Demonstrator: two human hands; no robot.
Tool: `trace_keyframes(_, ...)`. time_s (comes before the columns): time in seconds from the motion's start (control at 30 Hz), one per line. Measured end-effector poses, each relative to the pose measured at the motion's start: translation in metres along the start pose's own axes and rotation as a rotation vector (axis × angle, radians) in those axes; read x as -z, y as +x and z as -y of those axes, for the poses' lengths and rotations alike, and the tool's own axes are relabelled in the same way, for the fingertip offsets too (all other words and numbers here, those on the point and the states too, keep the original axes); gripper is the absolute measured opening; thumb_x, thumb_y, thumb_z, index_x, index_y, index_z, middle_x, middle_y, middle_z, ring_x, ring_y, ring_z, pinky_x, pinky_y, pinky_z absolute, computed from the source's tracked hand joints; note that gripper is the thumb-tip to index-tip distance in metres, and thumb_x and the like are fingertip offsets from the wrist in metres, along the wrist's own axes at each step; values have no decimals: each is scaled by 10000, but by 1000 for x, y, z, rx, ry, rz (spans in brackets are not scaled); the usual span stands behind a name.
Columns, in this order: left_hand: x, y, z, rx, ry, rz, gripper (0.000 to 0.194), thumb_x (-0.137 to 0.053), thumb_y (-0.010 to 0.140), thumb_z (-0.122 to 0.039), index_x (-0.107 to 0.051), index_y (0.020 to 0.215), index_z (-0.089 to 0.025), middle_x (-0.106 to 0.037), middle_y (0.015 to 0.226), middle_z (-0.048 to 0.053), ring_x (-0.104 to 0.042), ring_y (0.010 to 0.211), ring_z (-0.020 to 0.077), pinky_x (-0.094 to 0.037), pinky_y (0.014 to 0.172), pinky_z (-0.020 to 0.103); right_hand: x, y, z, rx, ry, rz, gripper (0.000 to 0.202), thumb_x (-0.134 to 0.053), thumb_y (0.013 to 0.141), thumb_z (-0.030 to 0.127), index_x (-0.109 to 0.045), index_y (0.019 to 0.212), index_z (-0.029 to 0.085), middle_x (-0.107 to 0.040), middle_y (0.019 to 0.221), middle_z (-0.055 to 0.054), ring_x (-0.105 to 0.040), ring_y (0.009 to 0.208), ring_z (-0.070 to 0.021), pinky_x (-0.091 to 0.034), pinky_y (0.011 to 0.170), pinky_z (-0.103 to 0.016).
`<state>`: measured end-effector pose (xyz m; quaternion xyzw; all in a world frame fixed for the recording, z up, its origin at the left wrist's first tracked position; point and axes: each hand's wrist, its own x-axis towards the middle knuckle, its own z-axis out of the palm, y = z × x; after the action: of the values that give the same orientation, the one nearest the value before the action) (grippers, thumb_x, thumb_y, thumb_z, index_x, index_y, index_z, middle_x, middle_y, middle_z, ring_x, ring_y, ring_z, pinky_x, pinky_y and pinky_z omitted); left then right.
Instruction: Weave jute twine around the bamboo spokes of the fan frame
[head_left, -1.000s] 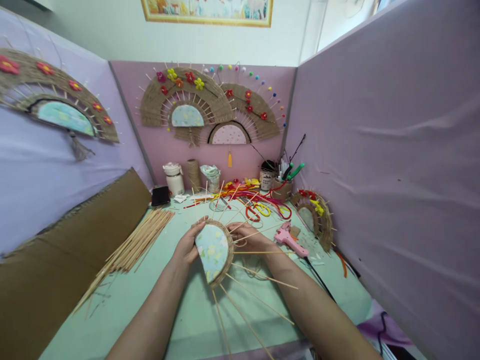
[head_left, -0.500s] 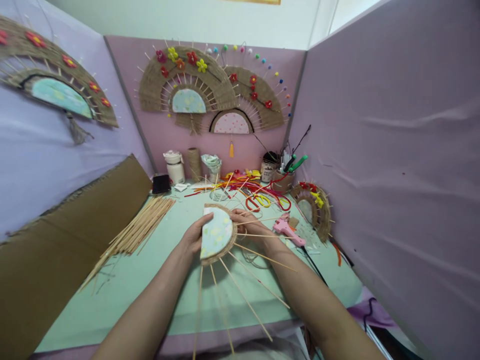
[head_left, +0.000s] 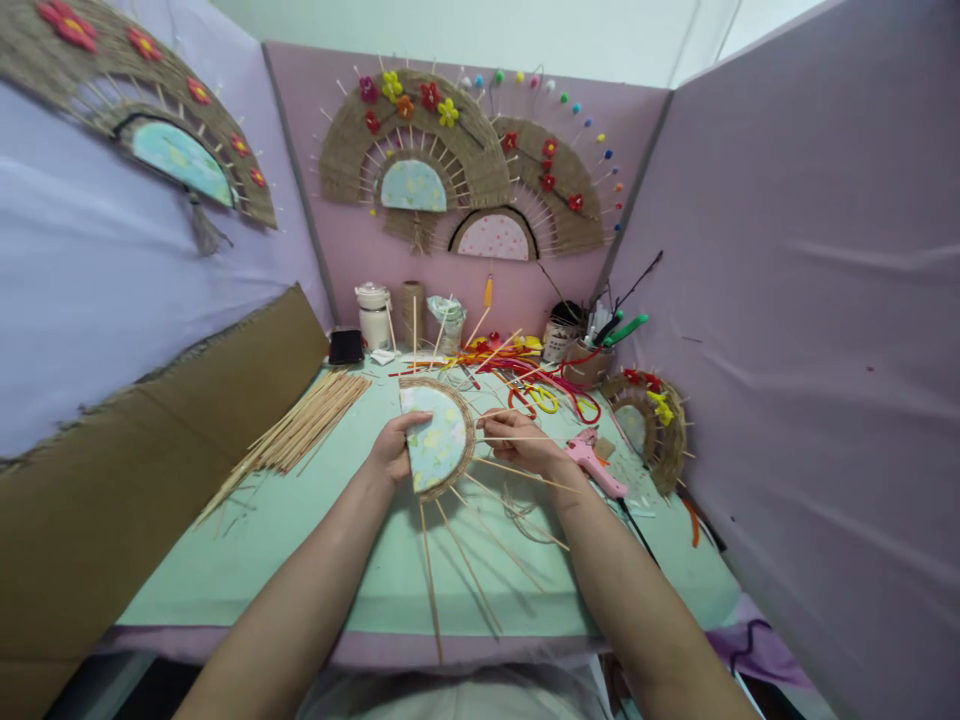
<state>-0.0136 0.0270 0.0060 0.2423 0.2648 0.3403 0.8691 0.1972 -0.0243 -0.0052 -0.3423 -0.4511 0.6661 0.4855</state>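
Above the table point(head_left: 300, 560), the left hand point(head_left: 391, 448) pinches the half-round fan point(head_left: 442, 445) by its straight left edge, running near-to-far; at its curved right rim, the right hand point(head_left: 517, 438) curls, grip unclear.

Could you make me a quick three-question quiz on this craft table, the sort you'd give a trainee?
1. Which hand grips the straight edge of the half-round panel?
2. True or false: the pink glue gun lies to the right of the panel.
3. Fill in: a ____ stands just right of the lidded jar.

Key: 1. the left hand; 2. true; 3. roll of twine.
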Motion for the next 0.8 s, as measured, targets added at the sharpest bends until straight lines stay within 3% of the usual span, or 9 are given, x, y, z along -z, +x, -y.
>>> trace_keyframes(0.13, 2, -5, -5, -75, -12, 6, 428, -488, 729, -85, -606, 1137, -32, -736, 826, 140, -698, 830, 266, -502, 884, 414, 1, 1, -3, 8, -13, 39, 281, -738, 695, 394, -610, 764, 153, -246, 486, 110, -151, 430, -34, -77, 405, -196)
trace_keyframes(0.33, -1, -10, -2, -102, 13, -4, 453, -468, 717, -82, -593, 1150, -38, -730, 900, 152, -685, 886, 285, -489, 901, 438, -3, -2, -2, -50, -122, 140, 259, -743, 682, 361, -597, 721, 151, -277, 499, 102, -171, 442, -38, -105, 432, -217)
trace_keyframes(0.57, 6, -8, -4, -141, -13, 122, 481, -475, 724, -93, -581, 1191, -43, -725, 932, 157, -683, 899, 281, -498, 898, 439, 0, -1, -3, -7, -75, 95, 278, -746, 677, 376, -606, 736, 143, -313, 504, 94, -203, 444, -36, -120, 450, -221)
trace_keyframes(0.8, 9, -9, -8, -114, -24, 60, 399, -470, 748, -116, -623, 1107, -34, -734, 813, 149, -696, 832, 285, -520, 858, 444, 3, -2, 0, 47, -40, 69, 256, -745, 685, 347, -615, 742, 134, -340, 496, 84, -247, 450, -41, -168, 470, -222)
